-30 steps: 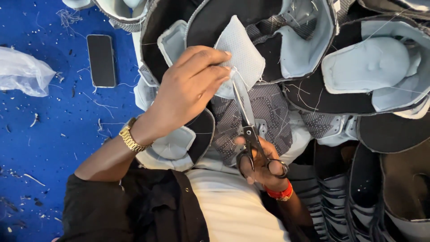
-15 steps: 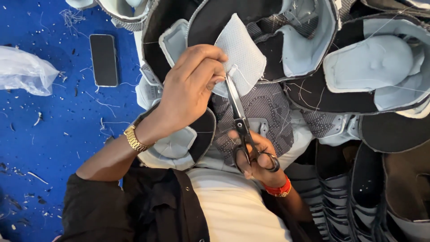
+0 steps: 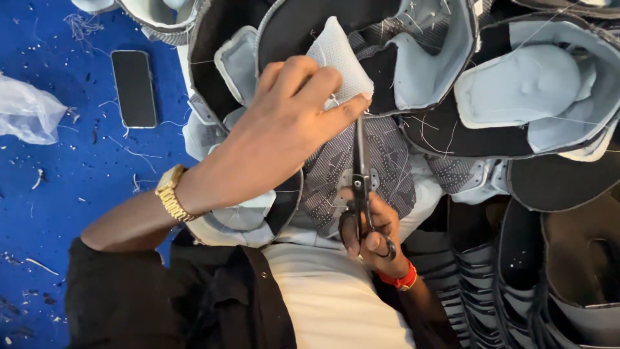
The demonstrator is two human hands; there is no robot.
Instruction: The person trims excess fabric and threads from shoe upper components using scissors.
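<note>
Black jacket (image 3: 194, 304) over white shirt (image 3: 329, 304) — gold watch (image 3: 171, 192), red wristband (image 3: 402, 281).

my left hand (image 3: 284, 129) covers most of the white mesh piece (image 3: 339, 55); scissors (image 3: 360, 187) tips vanish behind my fingertips; the black shoe uppers (image 3: 568, 258) run off the right edge

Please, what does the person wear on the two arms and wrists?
The left hand is bare, with a gold metal-link watch on the wrist and a black sleeve pushed up the arm. The right hand is also bare, with a red wristband on its wrist.
</note>
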